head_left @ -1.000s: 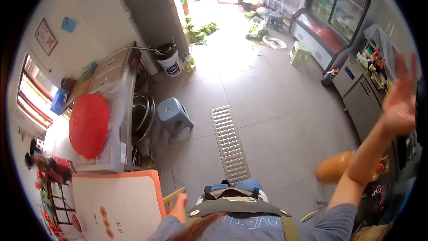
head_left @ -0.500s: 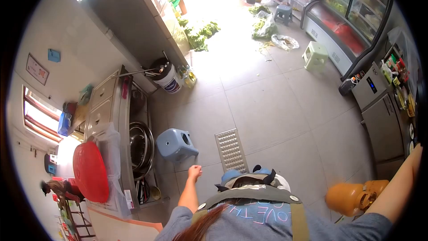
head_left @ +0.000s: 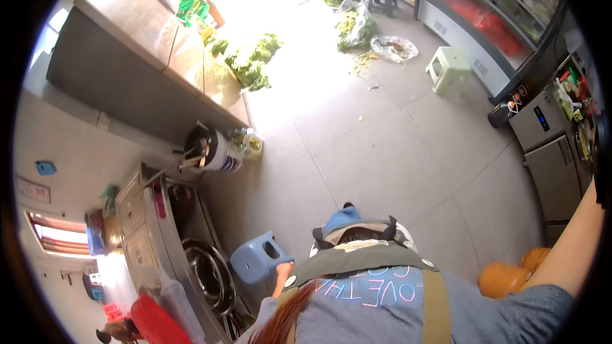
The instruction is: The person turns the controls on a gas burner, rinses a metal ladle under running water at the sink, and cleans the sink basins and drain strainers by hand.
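Observation:
My left hand (head_left: 285, 269) hangs low beside my body, at the near edge of the blue plastic stool (head_left: 256, 257). Its fingers look curled closed, with nothing seen in them; whether it touches the stool I cannot tell. My right forearm (head_left: 567, 248) reaches up along the right edge, and the hand itself is out of view. Below that arm stands an orange gas cylinder (head_left: 502, 279), partly covered by the sleeve. A grey-green apron (head_left: 363, 258) covers my front, and the tip of a shoe (head_left: 348, 205) shows beyond it.
Steel counters with metal basins (head_left: 210, 274) stand left, near a white bucket (head_left: 220, 153). Leafy greens (head_left: 252, 64) and a plastic bag of greens (head_left: 355, 25) lie ahead. A pale green stool (head_left: 449, 70) stands before the display fridge (head_left: 472, 41); a steel cabinet (head_left: 551, 165) is at right.
The view has moved forward and turned; the floor drain is now hidden beneath my body. My left hand has come down and back, now beside the blue stool.

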`<state>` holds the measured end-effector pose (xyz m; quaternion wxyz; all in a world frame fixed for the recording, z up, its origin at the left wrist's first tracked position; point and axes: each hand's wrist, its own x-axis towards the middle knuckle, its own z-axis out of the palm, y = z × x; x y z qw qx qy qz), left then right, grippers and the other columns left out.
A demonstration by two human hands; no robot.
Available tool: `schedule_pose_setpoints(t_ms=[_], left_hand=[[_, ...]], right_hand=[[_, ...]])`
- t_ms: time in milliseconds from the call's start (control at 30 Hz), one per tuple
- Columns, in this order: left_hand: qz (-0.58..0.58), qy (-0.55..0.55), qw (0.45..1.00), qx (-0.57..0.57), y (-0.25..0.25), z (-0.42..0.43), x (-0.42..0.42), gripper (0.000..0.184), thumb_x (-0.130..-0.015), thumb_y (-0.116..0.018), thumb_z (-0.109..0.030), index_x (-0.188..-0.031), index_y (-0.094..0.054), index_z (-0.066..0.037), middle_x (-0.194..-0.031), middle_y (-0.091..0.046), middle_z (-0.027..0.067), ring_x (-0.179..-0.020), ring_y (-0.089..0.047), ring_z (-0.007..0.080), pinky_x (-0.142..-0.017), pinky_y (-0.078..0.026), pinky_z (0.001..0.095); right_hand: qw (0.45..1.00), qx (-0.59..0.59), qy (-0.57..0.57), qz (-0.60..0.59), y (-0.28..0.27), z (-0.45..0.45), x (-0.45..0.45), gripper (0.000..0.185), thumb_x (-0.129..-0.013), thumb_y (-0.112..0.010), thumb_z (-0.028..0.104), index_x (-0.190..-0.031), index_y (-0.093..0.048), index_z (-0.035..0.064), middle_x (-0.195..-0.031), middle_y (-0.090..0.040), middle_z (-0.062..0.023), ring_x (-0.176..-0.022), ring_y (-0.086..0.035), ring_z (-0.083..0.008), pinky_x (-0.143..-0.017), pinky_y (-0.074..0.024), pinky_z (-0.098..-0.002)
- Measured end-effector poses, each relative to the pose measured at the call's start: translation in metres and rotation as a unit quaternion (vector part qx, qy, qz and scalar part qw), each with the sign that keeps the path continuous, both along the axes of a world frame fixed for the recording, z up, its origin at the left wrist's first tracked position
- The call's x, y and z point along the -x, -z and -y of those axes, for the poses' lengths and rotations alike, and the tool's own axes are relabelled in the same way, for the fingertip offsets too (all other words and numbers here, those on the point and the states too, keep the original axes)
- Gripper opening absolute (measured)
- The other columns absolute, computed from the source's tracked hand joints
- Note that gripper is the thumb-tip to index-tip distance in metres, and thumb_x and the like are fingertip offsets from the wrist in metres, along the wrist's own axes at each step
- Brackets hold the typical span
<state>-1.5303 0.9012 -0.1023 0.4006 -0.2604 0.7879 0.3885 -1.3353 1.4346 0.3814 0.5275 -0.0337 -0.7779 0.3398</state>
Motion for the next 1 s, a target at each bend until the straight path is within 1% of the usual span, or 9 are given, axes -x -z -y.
schedule_pose_setpoints(t_ms=[133, 167, 267, 367, 433, 500, 700, 867, 1000], left_hand=[[-0.158, 0.061, 0.981, -0.091, -0.06, -0.202, 0.178, 0.012, -0.072, -0.055, -0.002, -0.082, -0.049, -0.001, -0.07, -0.052, 0.0061, -0.054, -0.05, 0.0131, -0.044, -0.043, 0.0237], [-0.217, 0.141, 0.961, -0.098, -0.059, -0.244, 0.221, 0.005, -0.074, -0.049, -0.006, -0.074, -0.053, -0.003, -0.06, -0.051, 0.0057, -0.048, -0.048, 0.0141, -0.042, -0.039, 0.0267], [-0.301, 0.238, 0.918, -0.102, -0.167, -0.401, 0.275, 0.018, -0.073, -0.058, -0.009, -0.087, -0.052, 0.001, -0.075, -0.056, 0.0058, -0.063, -0.054, 0.0114, -0.054, -0.044, 0.0228], [-0.306, 0.228, 0.906, -0.186, -0.162, -0.495, 0.32, 0.019, -0.074, -0.058, -0.012, -0.088, -0.053, 0.0, -0.077, -0.057, 0.0055, -0.065, -0.054, 0.0115, -0.056, -0.044, 0.0229], [-0.309, 0.275, 0.897, -0.157, -0.115, -0.514, 0.353, 0.021, -0.073, -0.059, -0.014, -0.087, -0.054, 0.0, -0.074, -0.058, 0.0059, -0.065, -0.055, 0.0116, -0.057, -0.045, 0.0252], [-0.237, 0.2, 0.945, -0.1, -0.075, -0.512, 0.367, 0.021, -0.071, -0.06, -0.014, -0.086, -0.054, 0.001, -0.071, -0.057, 0.0065, -0.061, -0.055, 0.0121, -0.054, -0.045, 0.0248], [-0.084, -0.056, 0.994, 0.036, -0.051, -0.472, 0.366, 0.014, -0.076, -0.056, -0.014, -0.079, -0.053, -0.001, -0.064, -0.053, 0.0065, -0.053, -0.054, 0.015, -0.041, -0.042, 0.0231], [0.023, -0.155, 0.981, 0.116, -0.025, -0.481, 0.387, 0.015, -0.077, -0.055, -0.014, -0.078, -0.053, 0.0, -0.063, -0.054, 0.0084, -0.049, -0.053, 0.0163, -0.038, -0.041, 0.025], [0.037, -0.131, 0.98, 0.144, -0.006, -0.536, 0.51, 0.014, -0.076, -0.056, -0.014, -0.077, -0.054, 0.0, -0.061, -0.054, 0.0093, -0.047, -0.052, 0.017, -0.036, -0.041, 0.0269]], right_hand=[[0.999, -0.001, 0.045, 0.004, -0.007, -0.069, 0.044, 0.065, -0.081, -0.03, 0.052, -0.122, -0.031, 0.0014, -0.124, -0.035, -0.0122, -0.112, -0.036, -0.0257, -0.093, -0.0281, -0.0436], [0.999, -0.004, 0.049, 0.006, -0.011, -0.087, 0.056, 0.065, -0.081, -0.03, 0.051, -0.122, -0.032, 0.0013, -0.124, -0.035, -0.0122, -0.112, -0.037, -0.0256, -0.093, -0.0281, -0.0434], [0.998, -0.01, 0.064, -0.001, -0.009, -0.151, 0.1, 0.064, -0.081, -0.03, 0.05, -0.122, -0.032, 0.001, -0.124, -0.035, -0.0123, -0.112, -0.037, -0.0253, -0.093, -0.0282, -0.0428], [0.998, -0.019, 0.055, -0.017, -0.002, -0.225, 0.153, 0.063, -0.082, -0.029, 0.049, -0.121, -0.032, 0.0008, -0.123, -0.036, -0.0123, -0.111, -0.037, -0.025, -0.093, -0.0283, -0.0422], [0.999, -0.015, 0.042, -0.012, -0.002, -0.28, 0.195, 0.062, -0.082, -0.029, 0.048, -0.121, -0.033, 0.0006, -0.123, -0.036, -0.0124, -0.111, -0.037, -0.0248, -0.093, -0.0284, -0.0419], [1.0, -0.016, 0.023, -0.003, -0.008, -0.331, 0.237, 0.061, -0.082, -0.029, 0.048, -0.121, -0.033, 0.0004, -0.123, -0.037, -0.0124, -0.111, -0.037, -0.0246, -0.093, -0.0285, -0.0415], [0.999, -0.005, -0.049, 0.013, -0.009, -0.473, 0.389, 0.059, -0.083, -0.029, 0.046, -0.12, -0.033, -0.0002, -0.122, -0.038, -0.0125, -0.111, -0.038, -0.024, -0.092, -0.0287, -0.0403], [0.993, -0.006, -0.118, 0.002, 0.012, -0.565, 0.542, 0.057, -0.084, -0.029, 0.044, -0.12, -0.034, -0.0007, -0.121, -0.039, -0.0126, -0.11, -0.038, -0.0235, -0.092, -0.0288, -0.0393], [0.994, -0.026, -0.108, -0.012, 0.01, -0.632, 0.641, 0.056, -0.085, -0.028, 0.042, -0.119, -0.035, -0.001, -0.121, -0.039, -0.0127, -0.11, -0.039, -0.0231, -0.092, -0.029, -0.0385]])
